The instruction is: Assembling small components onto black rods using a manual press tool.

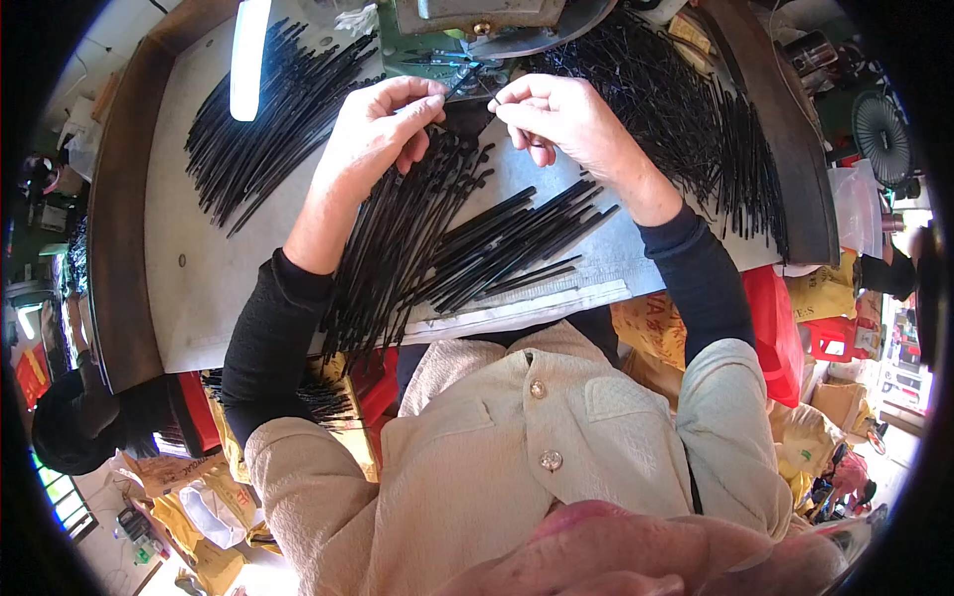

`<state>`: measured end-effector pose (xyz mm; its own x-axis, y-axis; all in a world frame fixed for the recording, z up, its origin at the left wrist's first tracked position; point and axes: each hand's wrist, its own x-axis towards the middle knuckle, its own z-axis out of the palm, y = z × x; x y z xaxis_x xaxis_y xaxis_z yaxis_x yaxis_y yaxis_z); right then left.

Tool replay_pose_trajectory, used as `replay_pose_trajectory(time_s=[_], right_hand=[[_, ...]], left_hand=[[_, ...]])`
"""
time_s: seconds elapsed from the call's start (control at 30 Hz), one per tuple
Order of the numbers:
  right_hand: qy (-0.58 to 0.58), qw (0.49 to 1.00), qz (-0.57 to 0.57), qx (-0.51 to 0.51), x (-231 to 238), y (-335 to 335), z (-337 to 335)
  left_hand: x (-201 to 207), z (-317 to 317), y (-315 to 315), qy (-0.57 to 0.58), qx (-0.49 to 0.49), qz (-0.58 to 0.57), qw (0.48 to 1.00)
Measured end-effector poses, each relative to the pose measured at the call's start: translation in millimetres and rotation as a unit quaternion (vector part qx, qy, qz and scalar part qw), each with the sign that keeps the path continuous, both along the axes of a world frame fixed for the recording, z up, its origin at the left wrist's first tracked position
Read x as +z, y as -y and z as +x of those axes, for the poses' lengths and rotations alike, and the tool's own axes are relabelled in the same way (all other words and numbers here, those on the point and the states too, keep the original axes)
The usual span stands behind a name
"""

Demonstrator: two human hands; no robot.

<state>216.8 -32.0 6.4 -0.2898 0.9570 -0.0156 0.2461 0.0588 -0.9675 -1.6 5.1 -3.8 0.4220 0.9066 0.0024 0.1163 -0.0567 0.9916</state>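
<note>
Both of my hands are raised at the far side of the metal worktable, close to a green machine. My left hand is closed in a pinch, with a thin black rod at its fingertips. Thumb and forefinger of my right hand are pressed together on something small and dark, too small to make out. Below and between the hands lies a bundle of thin black rods, some with knobbed far ends. A second group of black rods lies slantwise to its right.
A large pile of black rods covers the table's left side, under a bright lamp. A tangled black heap and more rods lie to the right. Brown raised edges border the table. A red bag hangs at the right.
</note>
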Motion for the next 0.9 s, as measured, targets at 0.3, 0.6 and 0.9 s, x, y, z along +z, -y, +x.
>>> replay_pose_trajectory(time_s=[0.3, 0.6, 0.9], right_hand=[[-0.019, 1.000, -0.011, 0.003, -3, -10, 0], [-0.075, 0.996, -0.054, -0.005, -1, -9, 1], [-0.380, 0.920, -0.020, -0.089, -30, -21, 21]], left_hand=[[0, 1, -7, -0.018, 0.019, 0.005, 1.000], [11, -5, -10, -0.002, -0.040, -0.087, 0.995], [13, 15, 19, 0.067, -0.041, -0.113, 0.990]])
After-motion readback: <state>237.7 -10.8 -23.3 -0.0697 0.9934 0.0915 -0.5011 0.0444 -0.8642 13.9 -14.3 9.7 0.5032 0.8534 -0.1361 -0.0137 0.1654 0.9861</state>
